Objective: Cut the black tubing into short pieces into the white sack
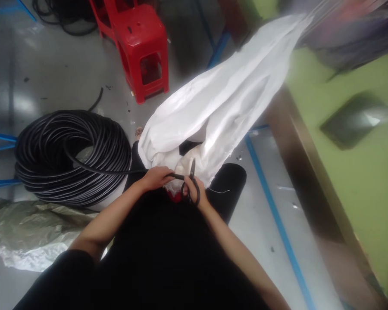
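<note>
My left hand (155, 177) is closed around a thin black tube (116, 171) that runs from a big black coil (71, 157) on the floor at my left. My right hand (194, 192) grips black scissors (191, 183), their blades pointing up beside the tube's end. Both hands meet in front of my lap, just under the open mouth of a large white woven sack (223, 99) that stretches up and to the right.
Red plastic stools (142, 47) stand on the grey floor ahead. Crumpled silvery plastic sheet (29, 234) lies at lower left. A green-topped table (352, 172) with a metal edge runs along the right. Blue tape lines (274, 215) mark the floor.
</note>
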The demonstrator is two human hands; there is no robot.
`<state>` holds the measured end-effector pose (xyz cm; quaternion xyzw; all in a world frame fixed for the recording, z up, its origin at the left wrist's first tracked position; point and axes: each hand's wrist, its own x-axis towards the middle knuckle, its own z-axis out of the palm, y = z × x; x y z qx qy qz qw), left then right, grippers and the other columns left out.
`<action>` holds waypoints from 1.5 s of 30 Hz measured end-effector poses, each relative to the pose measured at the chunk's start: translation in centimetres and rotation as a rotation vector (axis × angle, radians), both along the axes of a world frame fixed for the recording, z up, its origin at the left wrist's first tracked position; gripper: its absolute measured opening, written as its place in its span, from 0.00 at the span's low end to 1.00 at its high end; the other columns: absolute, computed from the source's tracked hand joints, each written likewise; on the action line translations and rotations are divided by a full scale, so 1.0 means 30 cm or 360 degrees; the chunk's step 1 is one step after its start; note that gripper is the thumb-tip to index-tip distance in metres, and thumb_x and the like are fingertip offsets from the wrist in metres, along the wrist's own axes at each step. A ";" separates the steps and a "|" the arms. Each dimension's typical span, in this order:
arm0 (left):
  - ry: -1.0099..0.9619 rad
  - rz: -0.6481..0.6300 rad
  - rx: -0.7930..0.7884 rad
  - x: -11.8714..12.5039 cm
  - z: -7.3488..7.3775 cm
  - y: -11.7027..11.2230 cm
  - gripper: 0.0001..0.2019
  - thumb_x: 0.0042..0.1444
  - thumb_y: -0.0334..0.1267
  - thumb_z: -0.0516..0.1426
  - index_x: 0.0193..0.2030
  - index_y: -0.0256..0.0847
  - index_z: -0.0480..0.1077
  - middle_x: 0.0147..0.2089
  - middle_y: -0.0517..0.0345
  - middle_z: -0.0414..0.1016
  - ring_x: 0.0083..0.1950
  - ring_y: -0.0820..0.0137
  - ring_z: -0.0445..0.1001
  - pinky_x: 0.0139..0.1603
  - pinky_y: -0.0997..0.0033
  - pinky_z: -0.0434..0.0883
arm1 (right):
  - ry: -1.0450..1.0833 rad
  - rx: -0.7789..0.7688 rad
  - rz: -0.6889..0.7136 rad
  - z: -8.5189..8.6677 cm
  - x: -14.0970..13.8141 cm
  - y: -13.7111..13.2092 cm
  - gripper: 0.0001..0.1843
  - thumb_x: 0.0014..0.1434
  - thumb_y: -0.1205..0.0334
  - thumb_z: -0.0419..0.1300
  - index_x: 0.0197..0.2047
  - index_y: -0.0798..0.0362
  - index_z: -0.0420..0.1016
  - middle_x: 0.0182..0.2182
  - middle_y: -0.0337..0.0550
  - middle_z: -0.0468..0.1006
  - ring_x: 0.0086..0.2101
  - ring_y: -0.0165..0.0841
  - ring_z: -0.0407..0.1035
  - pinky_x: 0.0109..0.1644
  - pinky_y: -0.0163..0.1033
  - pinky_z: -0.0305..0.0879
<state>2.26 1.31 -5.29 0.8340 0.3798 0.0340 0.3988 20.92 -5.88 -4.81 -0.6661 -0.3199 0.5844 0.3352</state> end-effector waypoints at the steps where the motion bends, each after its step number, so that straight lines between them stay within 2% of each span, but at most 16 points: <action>1: -0.0002 0.0014 0.0007 -0.009 0.001 0.006 0.14 0.63 0.45 0.49 0.47 0.43 0.72 0.40 0.55 0.75 0.42 0.68 0.72 0.43 0.70 0.66 | 0.0032 -0.0007 -0.0030 -0.007 0.001 0.000 0.23 0.53 0.38 0.57 0.29 0.51 0.64 0.15 0.32 0.64 0.16 0.28 0.61 0.19 0.34 0.59; 3: 0.0000 0.0113 0.0024 -0.021 0.008 0.015 0.14 0.64 0.45 0.48 0.44 0.43 0.73 0.39 0.56 0.74 0.41 0.69 0.72 0.43 0.71 0.66 | 0.0125 -0.0004 -0.0050 -0.026 0.000 -0.003 0.24 0.54 0.37 0.55 0.34 0.51 0.64 0.17 0.31 0.65 0.17 0.29 0.62 0.19 0.34 0.60; 5: 0.0017 0.0297 0.0055 -0.022 0.018 0.023 0.15 0.64 0.45 0.48 0.44 0.43 0.73 0.40 0.57 0.74 0.41 0.69 0.72 0.42 0.72 0.66 | 0.0196 0.0052 -0.0013 -0.046 -0.005 -0.011 0.26 0.55 0.36 0.53 0.41 0.52 0.64 0.20 0.32 0.67 0.19 0.30 0.65 0.23 0.34 0.63; 8: 0.0027 0.0524 0.0081 -0.012 0.029 0.035 0.15 0.64 0.46 0.47 0.45 0.43 0.72 0.41 0.56 0.75 0.43 0.68 0.72 0.42 0.72 0.67 | 0.0100 0.0127 0.0185 -0.064 -0.008 -0.025 0.28 0.57 0.37 0.50 0.48 0.52 0.64 0.27 0.37 0.73 0.26 0.31 0.69 0.32 0.37 0.68; 10: 0.0033 0.0570 0.0087 -0.001 0.033 0.040 0.15 0.64 0.46 0.47 0.45 0.43 0.72 0.42 0.56 0.75 0.43 0.68 0.72 0.42 0.71 0.67 | -0.0107 0.0092 0.0375 -0.067 -0.007 -0.031 0.25 0.58 0.40 0.51 0.49 0.50 0.65 0.31 0.39 0.75 0.30 0.33 0.71 0.37 0.39 0.68; 13: 0.0068 0.0536 0.0088 0.021 0.036 0.035 0.15 0.64 0.46 0.47 0.43 0.43 0.72 0.41 0.56 0.75 0.42 0.68 0.72 0.41 0.71 0.67 | -0.0410 0.0039 0.0583 -0.066 -0.005 -0.028 0.21 0.58 0.45 0.54 0.50 0.46 0.68 0.34 0.40 0.78 0.35 0.37 0.72 0.40 0.41 0.66; 19: 0.0197 0.0322 0.0037 0.054 0.042 0.003 0.17 0.64 0.46 0.46 0.37 0.42 0.72 0.38 0.57 0.75 0.38 0.68 0.72 0.36 0.71 0.65 | -0.0593 0.0026 0.0676 -0.060 -0.005 -0.021 0.20 0.62 0.45 0.50 0.51 0.45 0.68 0.35 0.42 0.79 0.35 0.39 0.72 0.39 0.41 0.63; 23: 0.0203 0.0296 -0.0010 0.054 0.043 0.011 0.17 0.64 0.48 0.46 0.37 0.42 0.72 0.38 0.57 0.75 0.39 0.68 0.71 0.36 0.72 0.65 | -0.0745 0.0004 0.0777 -0.039 -0.006 -0.023 0.21 0.63 0.43 0.45 0.44 0.46 0.70 0.29 0.42 0.77 0.31 0.39 0.71 0.36 0.39 0.61; 26: 0.0186 0.0319 -0.0029 0.049 0.042 0.024 0.17 0.64 0.47 0.46 0.38 0.42 0.72 0.38 0.57 0.75 0.39 0.67 0.71 0.37 0.71 0.65 | -0.0835 0.0029 0.0777 -0.026 -0.009 -0.021 0.21 0.63 0.43 0.46 0.36 0.48 0.71 0.26 0.42 0.75 0.30 0.38 0.70 0.34 0.38 0.60; 31: 0.0140 0.0336 -0.0087 0.032 0.031 0.030 0.17 0.63 0.47 0.46 0.38 0.42 0.73 0.38 0.56 0.75 0.39 0.67 0.71 0.37 0.70 0.65 | -0.0833 0.0130 0.0777 -0.035 -0.009 -0.024 0.23 0.62 0.43 0.46 0.29 0.51 0.69 0.23 0.43 0.73 0.28 0.38 0.70 0.31 0.36 0.60; 37: 0.0104 0.0370 -0.0083 0.018 0.026 0.035 0.17 0.63 0.47 0.46 0.37 0.41 0.72 0.37 0.57 0.74 0.38 0.68 0.70 0.37 0.71 0.64 | -0.0998 0.0084 0.0840 -0.030 -0.016 -0.019 0.21 0.62 0.45 0.48 0.33 0.51 0.72 0.25 0.43 0.76 0.30 0.38 0.71 0.33 0.36 0.60; 41: 0.0072 0.0350 -0.0112 0.016 0.031 0.042 0.17 0.63 0.47 0.46 0.35 0.41 0.72 0.34 0.57 0.73 0.35 0.69 0.69 0.36 0.72 0.63 | -0.0893 0.0087 0.0857 -0.007 -0.013 -0.011 0.19 0.62 0.47 0.48 0.35 0.51 0.72 0.25 0.42 0.76 0.29 0.36 0.71 0.33 0.36 0.61; 45: -0.0019 0.0283 -0.0201 0.003 0.027 0.050 0.18 0.62 0.47 0.46 0.34 0.40 0.72 0.32 0.58 0.72 0.34 0.70 0.68 0.35 0.73 0.62 | -0.0769 0.0098 0.0896 -0.011 -0.001 -0.014 0.18 0.63 0.47 0.47 0.42 0.50 0.71 0.27 0.40 0.76 0.30 0.36 0.71 0.34 0.36 0.62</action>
